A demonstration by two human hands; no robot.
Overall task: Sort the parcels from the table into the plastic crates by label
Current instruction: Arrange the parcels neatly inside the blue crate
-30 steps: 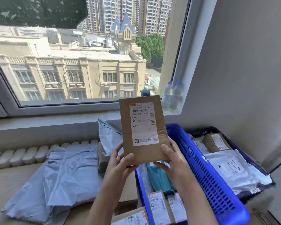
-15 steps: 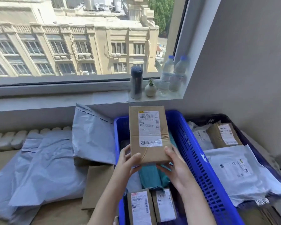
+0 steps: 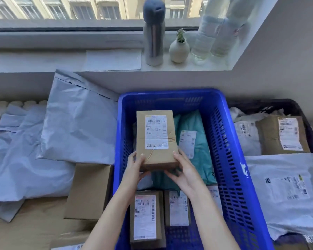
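The brown parcel [image 3: 155, 139] is held label-up inside the opening of the blue crate [image 3: 231, 159], above a teal mailer [image 3: 197, 123]. The left hand [image 3: 134, 170] grips its near left corner, thumb on the top face. The right hand [image 3: 186, 174] grips its near right corner, fingers underneath.

Two labelled boxes [image 3: 145, 219] lie side by side at the near end of the blue crate. A dark crate [image 3: 296, 107] stands just right of it, holding a brown box and white mailers.

Left of the blue crate, the surface [image 3: 31, 228] carries grey mailers [image 3: 76, 123], which overlap a flat cardboard box [image 3: 90, 192].

Behind, the windowsill [image 3: 61, 60] bears a flask [image 3: 154, 33], a small vase [image 3: 179, 49] and two water bottles [image 3: 206, 33]. A plain wall [image 3: 287, 60] closes the right side.
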